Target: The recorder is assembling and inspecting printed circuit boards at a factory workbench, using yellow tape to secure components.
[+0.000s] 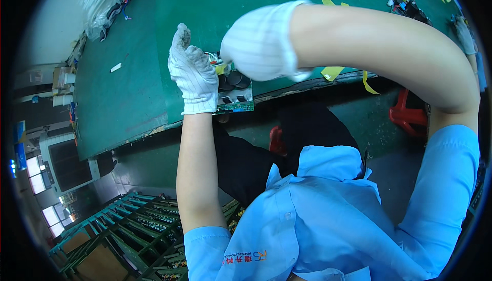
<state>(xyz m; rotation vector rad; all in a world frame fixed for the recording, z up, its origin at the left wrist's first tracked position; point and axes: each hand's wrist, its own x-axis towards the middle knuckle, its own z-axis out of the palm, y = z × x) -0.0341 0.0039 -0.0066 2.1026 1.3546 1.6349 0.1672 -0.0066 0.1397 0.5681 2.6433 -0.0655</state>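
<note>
A circuit board with black cylindrical parts, yellow-wrapped parts and some wires lies at the near edge of the green table, partly past that edge. My left hand, in a white striped glove with soiled fingertips, grips the board along its left side. Its thumb lies beside the parts, and the other fingers point away from me. Over the far right part of the board hovers my right hand, also gloved and bent inward at the wrist. Its fingers are turned away and smeared by motion, so whatever they hold is hidden.
Yellow tape strips stick to the right part of the table. A small white piece lies on the left. Wired parts sit far right, near another person's gloved hand. A red stool stands below; green racks hold boards.
</note>
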